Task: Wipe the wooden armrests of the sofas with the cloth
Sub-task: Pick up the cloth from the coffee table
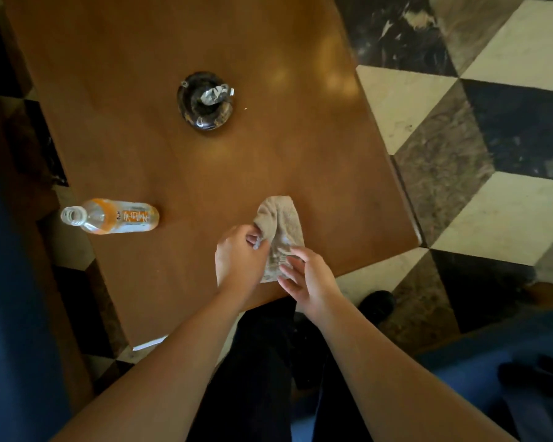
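Note:
A crumpled beige cloth (281,229) lies on the brown wooden table (205,173) near its front edge. My left hand (238,261) pinches the cloth's left side between its fingers. My right hand (307,275) grips the cloth's lower right part, fingers spread over it. A blue sofa (13,282) runs down the left edge with a dark wooden armrest (29,161) beside it. Another blue sofa seat (492,362) shows at the lower right.
An uncapped clear plastic bottle (112,216) with an orange label stands at the table's left edge. A dark ashtray (206,102) holding crumpled foil sits mid-table. Checkered marble floor (476,138) lies to the right. My dark trousers and a black shoe (377,303) are below.

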Demonstrator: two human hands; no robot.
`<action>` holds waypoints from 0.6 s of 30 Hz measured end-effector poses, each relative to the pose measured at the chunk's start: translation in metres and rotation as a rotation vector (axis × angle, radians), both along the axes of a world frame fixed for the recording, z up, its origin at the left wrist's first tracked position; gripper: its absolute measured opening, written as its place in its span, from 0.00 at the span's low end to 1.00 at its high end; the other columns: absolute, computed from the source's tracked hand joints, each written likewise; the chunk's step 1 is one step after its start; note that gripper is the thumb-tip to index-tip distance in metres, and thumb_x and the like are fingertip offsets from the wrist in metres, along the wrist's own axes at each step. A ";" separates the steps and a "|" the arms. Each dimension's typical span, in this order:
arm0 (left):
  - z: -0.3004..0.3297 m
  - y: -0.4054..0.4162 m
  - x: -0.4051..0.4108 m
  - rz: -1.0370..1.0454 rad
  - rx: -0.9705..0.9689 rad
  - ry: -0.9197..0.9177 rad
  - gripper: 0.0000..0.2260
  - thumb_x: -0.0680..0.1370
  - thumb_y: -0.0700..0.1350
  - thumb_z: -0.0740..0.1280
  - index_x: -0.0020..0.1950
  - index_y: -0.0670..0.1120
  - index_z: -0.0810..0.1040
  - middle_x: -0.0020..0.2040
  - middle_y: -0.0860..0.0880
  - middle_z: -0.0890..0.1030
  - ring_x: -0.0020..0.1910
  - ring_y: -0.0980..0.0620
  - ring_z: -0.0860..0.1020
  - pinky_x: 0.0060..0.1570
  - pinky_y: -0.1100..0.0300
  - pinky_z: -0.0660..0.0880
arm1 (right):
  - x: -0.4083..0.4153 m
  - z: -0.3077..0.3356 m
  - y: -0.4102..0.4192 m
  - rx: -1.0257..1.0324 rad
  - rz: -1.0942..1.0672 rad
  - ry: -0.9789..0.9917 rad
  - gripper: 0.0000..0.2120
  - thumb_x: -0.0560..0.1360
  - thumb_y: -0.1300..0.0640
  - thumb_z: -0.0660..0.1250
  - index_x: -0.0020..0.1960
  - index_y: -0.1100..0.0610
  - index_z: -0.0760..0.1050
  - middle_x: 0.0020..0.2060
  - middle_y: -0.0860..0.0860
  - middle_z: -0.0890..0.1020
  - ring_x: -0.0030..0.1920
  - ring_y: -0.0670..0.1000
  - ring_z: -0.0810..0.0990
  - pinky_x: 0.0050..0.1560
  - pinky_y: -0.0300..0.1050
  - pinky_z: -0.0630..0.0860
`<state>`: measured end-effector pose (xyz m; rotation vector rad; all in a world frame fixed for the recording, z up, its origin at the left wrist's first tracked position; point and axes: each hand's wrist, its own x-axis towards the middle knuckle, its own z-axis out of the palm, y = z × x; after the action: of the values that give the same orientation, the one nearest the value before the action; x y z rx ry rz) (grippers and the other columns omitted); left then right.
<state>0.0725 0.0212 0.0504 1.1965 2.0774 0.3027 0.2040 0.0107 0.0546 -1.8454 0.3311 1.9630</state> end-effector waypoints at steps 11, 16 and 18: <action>0.129 -0.021 0.198 -0.558 0.335 0.044 0.08 0.70 0.41 0.75 0.48 0.46 0.83 0.43 0.52 0.80 0.47 0.50 0.77 0.47 0.58 0.73 | 0.165 0.090 -0.024 0.307 -0.501 0.131 0.28 0.80 0.36 0.62 0.64 0.58 0.81 0.60 0.58 0.85 0.59 0.56 0.84 0.62 0.51 0.78; 0.189 -0.035 0.329 -0.711 0.458 0.002 0.08 0.73 0.51 0.75 0.51 0.52 0.83 0.45 0.57 0.81 0.48 0.58 0.76 0.49 0.60 0.77 | 0.282 0.158 -0.065 0.565 -0.552 0.083 0.34 0.75 0.33 0.65 0.67 0.58 0.79 0.63 0.58 0.84 0.66 0.59 0.81 0.74 0.56 0.70; 0.216 -0.039 0.389 -0.803 0.511 -0.012 0.09 0.73 0.53 0.75 0.51 0.53 0.83 0.46 0.58 0.82 0.48 0.58 0.74 0.51 0.59 0.76 | 0.337 0.182 -0.079 0.652 -0.578 0.021 0.31 0.75 0.37 0.66 0.67 0.60 0.79 0.64 0.60 0.82 0.69 0.62 0.77 0.77 0.60 0.66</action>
<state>0.4614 -0.0182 0.2665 2.2001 1.3735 0.4557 0.5412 -0.0684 0.2367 -1.1476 0.1695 1.4512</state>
